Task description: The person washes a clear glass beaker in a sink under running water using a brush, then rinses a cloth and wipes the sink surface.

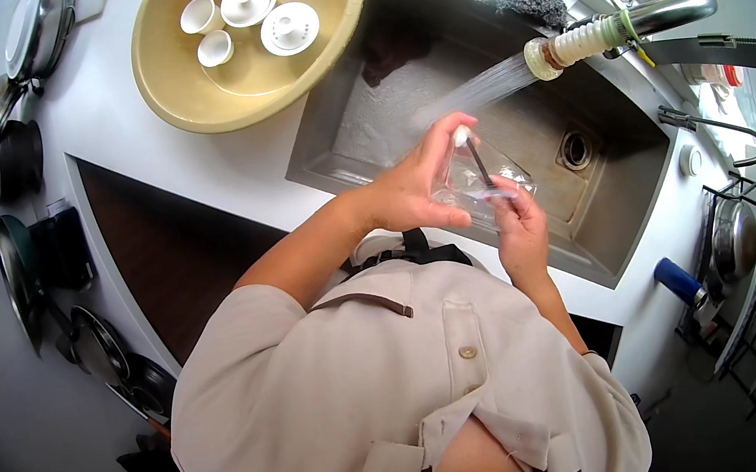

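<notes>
My left hand (425, 180) holds a clear glass or plastic vessel (486, 170) above the near side of the sink (330, 169). A thin dark-handled tool (478, 159) with a white tip lies against the vessel, and my right hand (520, 221) grips its lower end; its exact kind is unclear. Water sprays from the faucet's ribbed hose end (561, 55) into the sink beyond my left hand. To the upper left, a yellow plastic basin (179, 104) holds two small white cups (200, 15) and white lidded or knobbed ware (290, 29).
A dark scouring pad (531, 8) sits on the sink's far rim. Right of the sink are a blue cylindrical container (679, 282) and a black dish rack (748, 185) with a metal pot (735, 241). Pans (98, 343) and pots line the left side.
</notes>
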{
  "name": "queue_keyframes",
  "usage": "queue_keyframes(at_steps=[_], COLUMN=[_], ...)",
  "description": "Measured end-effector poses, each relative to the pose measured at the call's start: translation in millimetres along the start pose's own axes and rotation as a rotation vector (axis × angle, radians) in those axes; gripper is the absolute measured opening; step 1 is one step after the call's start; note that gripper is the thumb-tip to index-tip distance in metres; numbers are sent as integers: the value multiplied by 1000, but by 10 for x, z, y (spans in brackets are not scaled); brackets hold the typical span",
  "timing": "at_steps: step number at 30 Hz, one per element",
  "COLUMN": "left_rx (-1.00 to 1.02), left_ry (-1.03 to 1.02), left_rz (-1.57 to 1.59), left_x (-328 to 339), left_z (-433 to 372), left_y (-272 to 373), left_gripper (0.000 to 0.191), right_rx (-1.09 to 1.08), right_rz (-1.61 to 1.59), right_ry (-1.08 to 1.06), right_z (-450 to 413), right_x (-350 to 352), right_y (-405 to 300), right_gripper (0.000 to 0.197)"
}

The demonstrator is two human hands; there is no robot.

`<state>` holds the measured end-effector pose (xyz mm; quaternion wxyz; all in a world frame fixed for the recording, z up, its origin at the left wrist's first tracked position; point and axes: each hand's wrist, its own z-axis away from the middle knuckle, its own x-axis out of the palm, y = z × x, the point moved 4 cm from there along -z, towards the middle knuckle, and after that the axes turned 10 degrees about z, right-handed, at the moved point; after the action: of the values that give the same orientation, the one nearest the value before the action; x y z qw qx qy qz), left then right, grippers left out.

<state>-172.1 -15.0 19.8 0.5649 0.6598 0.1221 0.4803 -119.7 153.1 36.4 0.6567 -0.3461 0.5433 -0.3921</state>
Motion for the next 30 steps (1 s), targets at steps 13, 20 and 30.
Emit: queue_keyframes(at_steps=[13, 20, 30], left_rx=[37, -243, -162], left_ry=[-36, -37, 3], left_rz=[-23, 255, 378], left_x=[-3, -73, -195], left_z=[-39, 29, -2], left_y=[25, -195, -214], left_gripper=[104, 103, 96], right_rx=[-261, -408, -321], right_rz=[129, 350, 184], right_ry=[-64, -143, -129], right_z=[12, -38, 30], right_x=[-98, -121, -187], right_y=[32, -150, -34], right_gripper=[19, 25, 22])
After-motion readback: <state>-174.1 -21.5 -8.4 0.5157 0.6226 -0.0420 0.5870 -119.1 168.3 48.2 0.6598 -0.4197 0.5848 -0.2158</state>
